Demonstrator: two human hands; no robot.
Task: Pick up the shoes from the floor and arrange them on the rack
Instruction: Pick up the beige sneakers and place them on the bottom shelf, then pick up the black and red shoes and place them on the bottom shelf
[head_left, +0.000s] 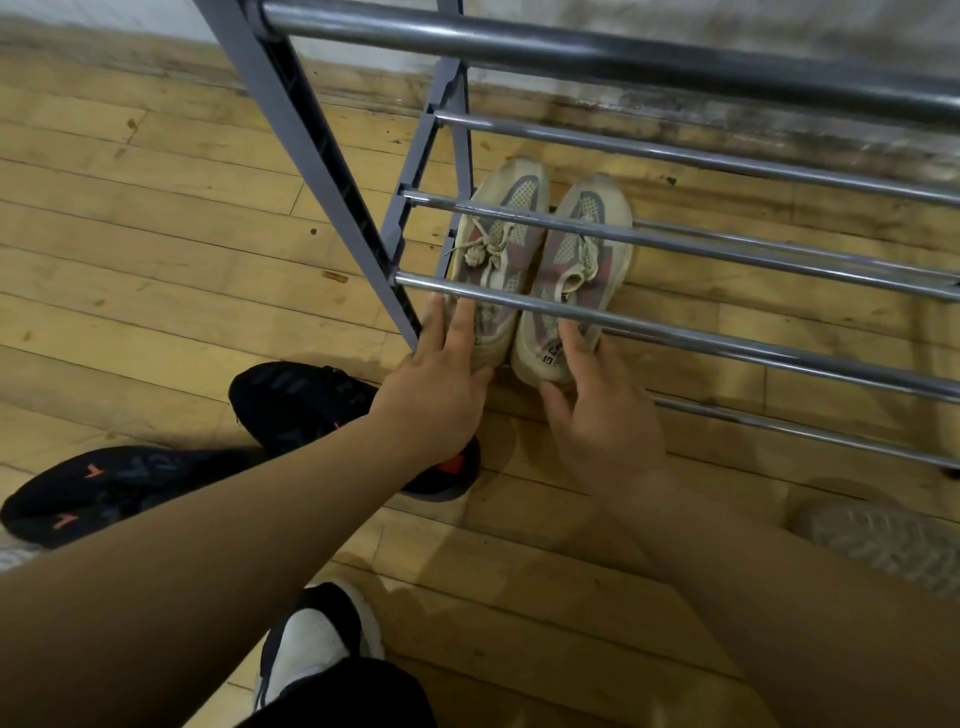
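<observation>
Worn plank floor by a stained wall: beige sneakers sit toes-to-wall under the rack bars. Left hand and right hand press flat-fingered on the heels, grasping nothing. Black shoes lie floor-left, nearer the left hand.

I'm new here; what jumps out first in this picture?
Two bare hands, the left hand and right hand, rest on the heels of a beige-and-pink knit sneaker pair tucked under chrome bars of a grey metal shoe rack. Two black sneakers with orange marks lie on the wooden floor at left.
</observation>
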